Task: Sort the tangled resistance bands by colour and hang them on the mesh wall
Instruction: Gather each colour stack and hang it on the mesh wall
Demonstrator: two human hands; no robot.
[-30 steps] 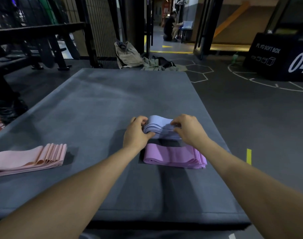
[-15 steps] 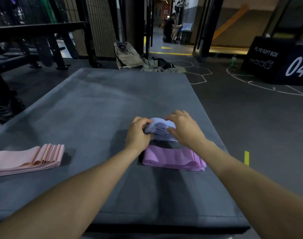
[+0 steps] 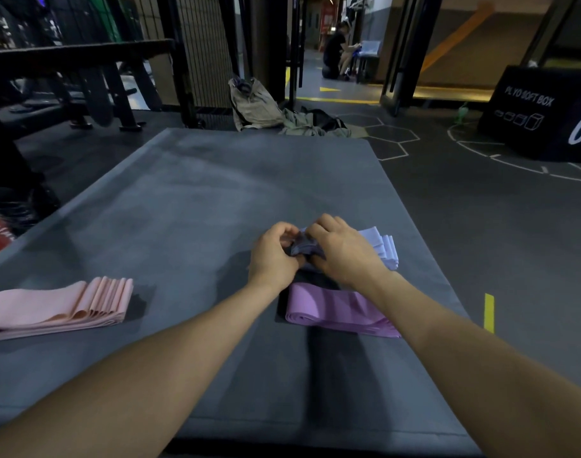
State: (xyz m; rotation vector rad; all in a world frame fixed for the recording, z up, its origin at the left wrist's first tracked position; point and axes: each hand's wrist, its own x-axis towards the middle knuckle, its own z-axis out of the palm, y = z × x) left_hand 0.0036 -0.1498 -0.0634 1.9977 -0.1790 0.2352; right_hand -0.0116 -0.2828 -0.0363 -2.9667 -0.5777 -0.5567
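- Left hand [image 3: 274, 256] and right hand [image 3: 343, 251] meet over the right half of the large grey padded mat [image 3: 190, 200], both with fingers curled onto the left end of a stack of pale lavender flat resistance bands [image 3: 380, 247].
- That left end is bunched and raised between the two hands, in shadow; left fingers pinch it from the left, right fingers grip it from above and the right.
- The rest of the lavender stack lies flat on the mat, sticking out to the right of the right hand, its layered ends fanned toward the mat's right edge.
- Stack of purple flat resistance bands [image 3: 335, 309] lies on the mat just on the near side of the hands, below the right wrist, partly covered by the right forearm; neither hand grips it.
- Stack of light pink flat resistance bands [image 3: 54, 307] lies well apart at the mat's left edge, folded ends fanned to the right, untouched.
- Black wire mesh wall [image 3: 201, 51] stands beyond the mat's far left corner; the visible part carries none of these bands.
- Beige fabric bag [image 3: 254, 104] and crumpled clothing on the floor past the mat's far edge.
- Black plyo soft box [image 3: 533, 114] on the floor, far right.
- Seated person [image 3: 337, 52] in the distant doorway.
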